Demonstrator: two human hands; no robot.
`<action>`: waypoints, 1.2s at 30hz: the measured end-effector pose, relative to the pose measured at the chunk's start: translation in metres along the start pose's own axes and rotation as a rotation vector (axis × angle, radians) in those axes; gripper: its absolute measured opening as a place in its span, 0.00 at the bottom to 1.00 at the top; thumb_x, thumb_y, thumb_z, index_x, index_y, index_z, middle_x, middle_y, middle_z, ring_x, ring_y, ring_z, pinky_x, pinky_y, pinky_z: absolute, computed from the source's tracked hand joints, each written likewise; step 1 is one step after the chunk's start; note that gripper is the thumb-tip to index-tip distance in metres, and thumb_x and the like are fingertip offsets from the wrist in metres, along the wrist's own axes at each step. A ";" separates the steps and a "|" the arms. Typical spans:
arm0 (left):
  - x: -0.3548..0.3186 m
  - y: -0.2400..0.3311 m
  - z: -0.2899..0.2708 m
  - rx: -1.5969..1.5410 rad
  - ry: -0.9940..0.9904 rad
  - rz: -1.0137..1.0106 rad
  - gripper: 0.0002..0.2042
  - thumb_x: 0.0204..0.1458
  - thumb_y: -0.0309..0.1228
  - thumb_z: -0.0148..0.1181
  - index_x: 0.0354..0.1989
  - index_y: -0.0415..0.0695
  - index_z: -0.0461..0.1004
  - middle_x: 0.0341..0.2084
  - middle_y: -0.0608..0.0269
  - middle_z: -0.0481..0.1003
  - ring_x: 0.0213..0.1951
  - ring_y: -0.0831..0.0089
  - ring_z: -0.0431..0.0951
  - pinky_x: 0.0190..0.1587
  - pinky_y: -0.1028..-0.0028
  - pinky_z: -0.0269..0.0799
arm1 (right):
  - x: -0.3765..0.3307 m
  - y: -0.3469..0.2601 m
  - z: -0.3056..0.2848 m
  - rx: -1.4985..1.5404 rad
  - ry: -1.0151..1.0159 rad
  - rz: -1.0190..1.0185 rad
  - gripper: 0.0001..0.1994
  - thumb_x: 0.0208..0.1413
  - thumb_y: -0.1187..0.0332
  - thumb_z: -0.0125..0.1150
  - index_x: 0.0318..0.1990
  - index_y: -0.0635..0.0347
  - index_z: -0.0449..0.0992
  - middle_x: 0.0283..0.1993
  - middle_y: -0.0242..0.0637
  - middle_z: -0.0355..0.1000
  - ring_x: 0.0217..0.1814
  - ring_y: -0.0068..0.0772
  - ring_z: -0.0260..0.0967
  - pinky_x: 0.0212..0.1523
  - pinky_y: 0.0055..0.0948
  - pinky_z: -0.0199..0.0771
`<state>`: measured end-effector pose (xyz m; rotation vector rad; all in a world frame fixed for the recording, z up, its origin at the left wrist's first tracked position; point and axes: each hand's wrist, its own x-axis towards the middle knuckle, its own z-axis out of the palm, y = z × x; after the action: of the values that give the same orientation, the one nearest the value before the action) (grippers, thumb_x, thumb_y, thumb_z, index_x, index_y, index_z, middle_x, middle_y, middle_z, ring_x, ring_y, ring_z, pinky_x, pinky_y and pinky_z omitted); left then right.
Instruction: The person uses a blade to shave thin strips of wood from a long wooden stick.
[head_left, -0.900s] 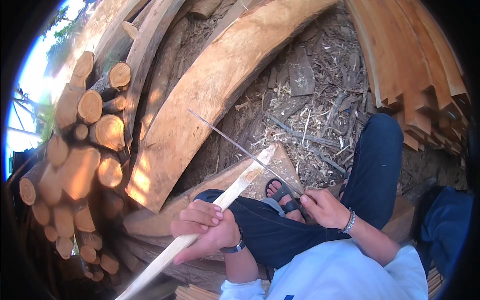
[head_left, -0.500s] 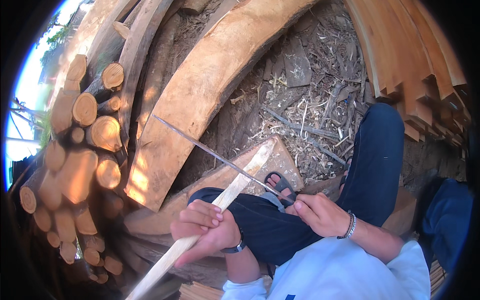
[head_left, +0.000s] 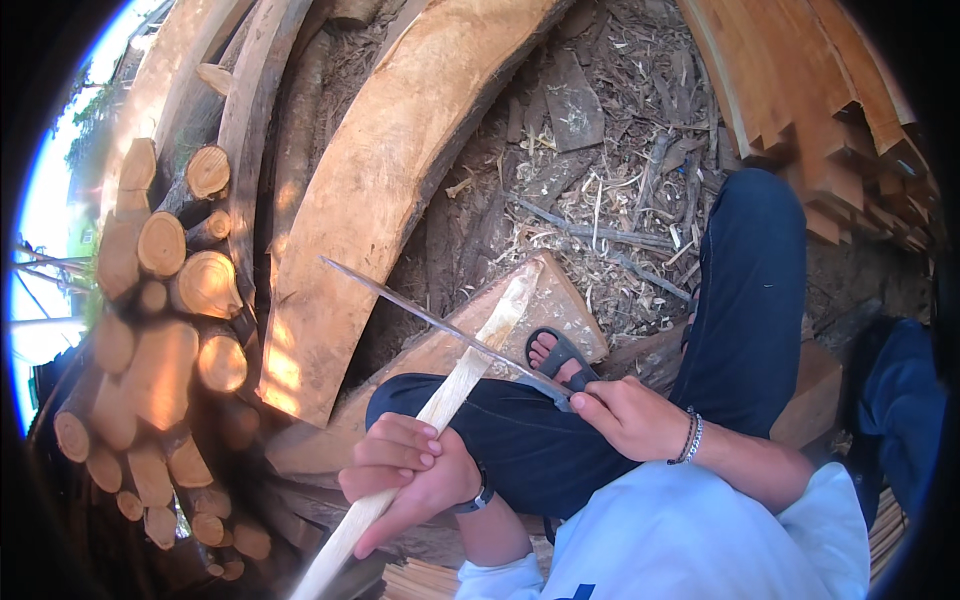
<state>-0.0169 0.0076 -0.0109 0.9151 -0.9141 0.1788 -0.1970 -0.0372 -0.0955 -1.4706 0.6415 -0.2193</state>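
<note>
Left grip: your left hand (head_left: 405,475) is clenched round the pale wooden stick (head_left: 440,405), low on its length, thumb side up.
Right grip: your right hand (head_left: 630,415) grasps the handle end of a long thin blade (head_left: 430,322); the handle itself is hidden in the fist.
Stick: it runs up and right from the lower edge of view, over your dark trouser leg (head_left: 520,440), its tip lying on the flat wood block (head_left: 560,310).
Blade: it slants up-left from your fist and crosses the stick just above your knee (touching or hovering, cannot tell).
Edges: the blade point ends in free air short of the big curved slab (head_left: 390,190).
Open room: shavings-strewn ground (head_left: 600,200) lies beyond the block; your sandalled foot (head_left: 560,355) sits just beside the blade.
Left flank: stacked log ends (head_left: 160,300), well apart from the stick.
Right flank: a pile of sawn planks (head_left: 800,90).
</note>
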 end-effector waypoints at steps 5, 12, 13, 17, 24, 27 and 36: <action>-0.008 0.003 -0.002 -0.020 -0.001 0.013 0.35 0.50 0.71 0.24 0.16 0.47 0.52 0.06 0.67 0.52 0.07 0.77 0.51 0.11 0.81 0.50 | -0.001 -0.012 -0.003 -0.013 0.022 -0.038 0.26 0.64 0.54 0.44 0.23 0.70 0.68 0.18 0.57 0.66 0.26 0.60 0.68 0.29 0.47 0.67; -0.005 0.002 0.004 -0.035 -0.033 0.006 0.35 0.50 0.71 0.24 0.16 0.48 0.52 0.06 0.68 0.52 0.07 0.78 0.51 0.11 0.81 0.51 | -0.008 -0.005 0.006 -0.013 0.089 -0.071 0.26 0.64 0.54 0.44 0.23 0.70 0.68 0.18 0.56 0.66 0.26 0.60 0.69 0.29 0.48 0.68; -0.006 0.004 0.002 -0.027 -0.013 0.013 0.35 0.50 0.71 0.24 0.16 0.48 0.52 0.06 0.68 0.52 0.07 0.78 0.50 0.11 0.81 0.51 | -0.007 0.002 0.008 -0.021 0.076 -0.052 0.26 0.64 0.54 0.44 0.23 0.70 0.68 0.18 0.56 0.66 0.26 0.60 0.69 0.29 0.48 0.68; -0.008 0.002 -0.006 -0.012 0.018 -0.004 0.35 0.50 0.71 0.24 0.15 0.48 0.52 0.06 0.68 0.51 0.07 0.78 0.50 0.11 0.81 0.51 | -0.006 -0.005 0.001 -0.035 0.061 -0.011 0.26 0.63 0.53 0.44 0.23 0.70 0.68 0.17 0.57 0.66 0.26 0.60 0.69 0.29 0.48 0.69; -0.003 0.000 0.002 0.014 0.015 0.002 0.35 0.50 0.71 0.24 0.15 0.48 0.51 0.06 0.68 0.50 0.07 0.77 0.50 0.11 0.81 0.50 | -0.012 -0.008 0.002 0.012 0.067 -0.071 0.26 0.63 0.53 0.44 0.24 0.71 0.68 0.17 0.57 0.66 0.24 0.60 0.68 0.30 0.49 0.68; -0.002 0.002 -0.004 0.007 0.023 0.022 0.35 0.51 0.71 0.23 0.15 0.48 0.51 0.06 0.68 0.50 0.07 0.77 0.50 0.10 0.81 0.50 | -0.010 0.003 0.005 -0.057 0.029 0.019 0.26 0.63 0.53 0.45 0.24 0.71 0.68 0.17 0.56 0.66 0.24 0.60 0.68 0.29 0.49 0.68; -0.002 0.000 0.004 0.054 0.090 0.016 0.35 0.51 0.70 0.24 0.15 0.48 0.51 0.06 0.68 0.50 0.07 0.78 0.49 0.10 0.81 0.50 | -0.014 -0.001 0.007 -0.067 0.081 -0.016 0.26 0.63 0.53 0.45 0.24 0.71 0.68 0.16 0.55 0.67 0.24 0.60 0.70 0.30 0.48 0.70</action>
<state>-0.0206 0.0045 -0.0112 0.9424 -0.8366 0.2570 -0.2049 -0.0245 -0.0910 -1.5379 0.7083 -0.2731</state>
